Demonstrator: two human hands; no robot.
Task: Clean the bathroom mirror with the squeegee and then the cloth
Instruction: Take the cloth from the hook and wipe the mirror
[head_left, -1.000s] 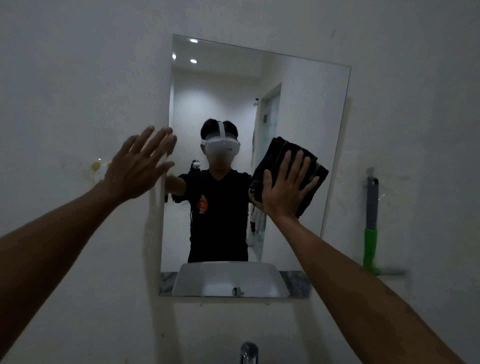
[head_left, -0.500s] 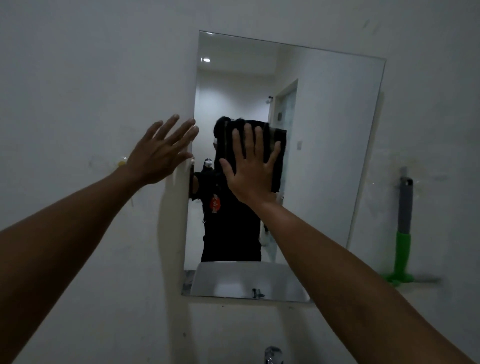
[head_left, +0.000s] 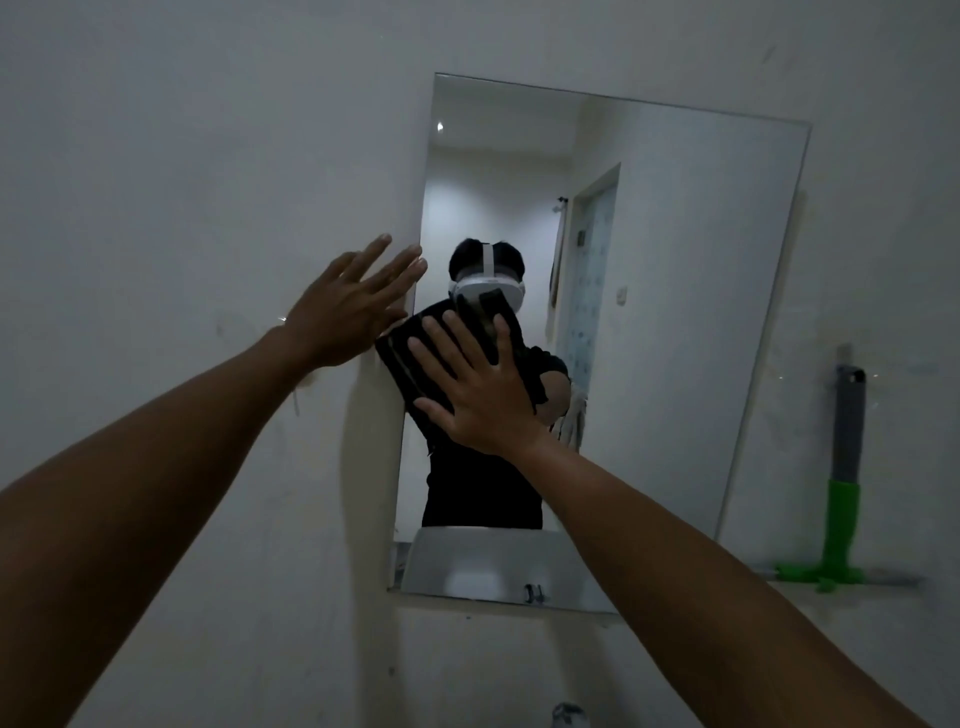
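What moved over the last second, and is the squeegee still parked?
The right hand slid the black cloth leftward across the mirror, from its right half to its left edge. The left hand stayed braced at that edge; the squeegee stayed against the wall.

The right hand (head_left: 480, 395) is covering the middle of the dark cloth (head_left: 415, 358), hiding how the cloth is folded beneath the palm. Both forearms are running off the frame toward 6 and 8 o'clock. At 6 o'clock a tap (head_left: 569, 717) is being cut off by the bottom edge.
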